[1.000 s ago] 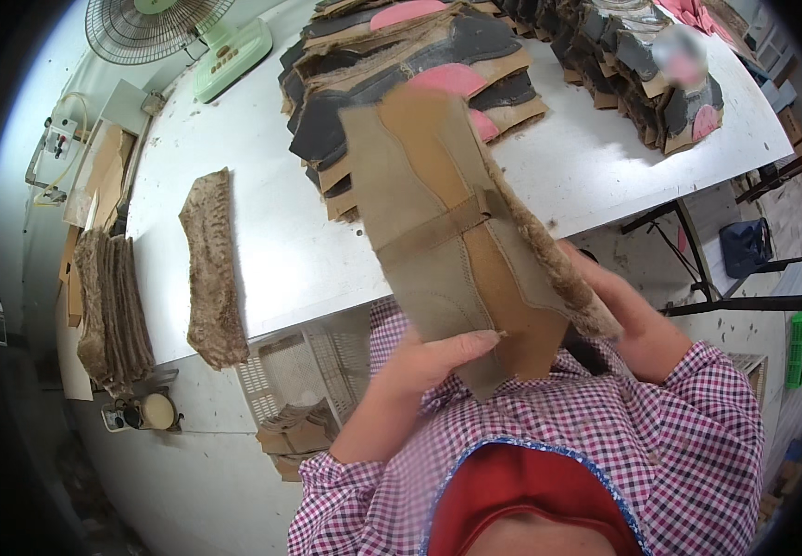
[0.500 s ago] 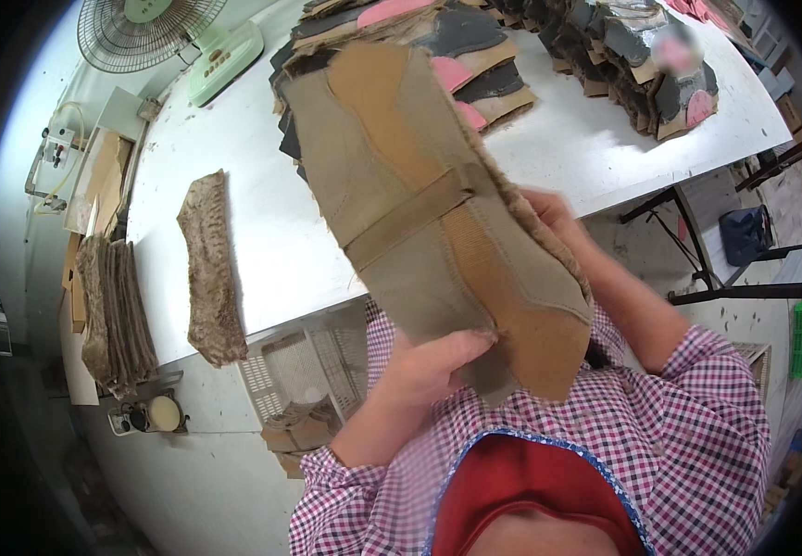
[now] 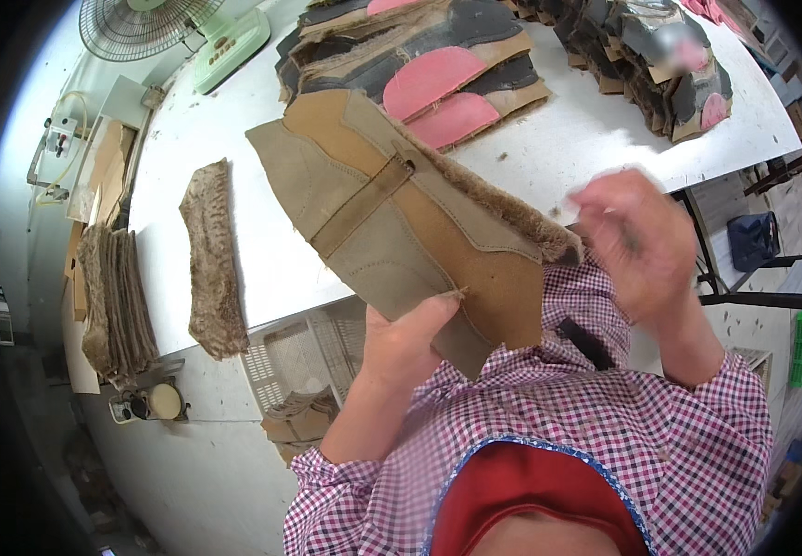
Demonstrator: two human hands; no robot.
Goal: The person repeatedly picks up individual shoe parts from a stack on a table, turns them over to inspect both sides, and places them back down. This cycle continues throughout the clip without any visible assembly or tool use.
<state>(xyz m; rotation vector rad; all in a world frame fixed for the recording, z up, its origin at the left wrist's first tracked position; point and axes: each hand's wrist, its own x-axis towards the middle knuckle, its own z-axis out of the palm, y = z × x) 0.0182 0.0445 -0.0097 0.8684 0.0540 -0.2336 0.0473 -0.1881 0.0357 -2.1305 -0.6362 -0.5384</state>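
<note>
— Where is the tan suede boot piece [image 3: 401, 222] held?

— It is gripped at its near edge by the left hand [image 3: 410, 338], above the white table [image 3: 262, 250].

— And the right hand [image 3: 642, 241]?

— It is raised just right of the piece, blurred; its grip cannot be told.

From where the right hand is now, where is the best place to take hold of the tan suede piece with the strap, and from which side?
Probably the fur-lined long edge of the tan suede piece, coming from the right. The left hand already pinches its lower end, and the right hand hovers open beside that free edge. The piece is flat and thin, so fingers on both faces suit it.
</note>
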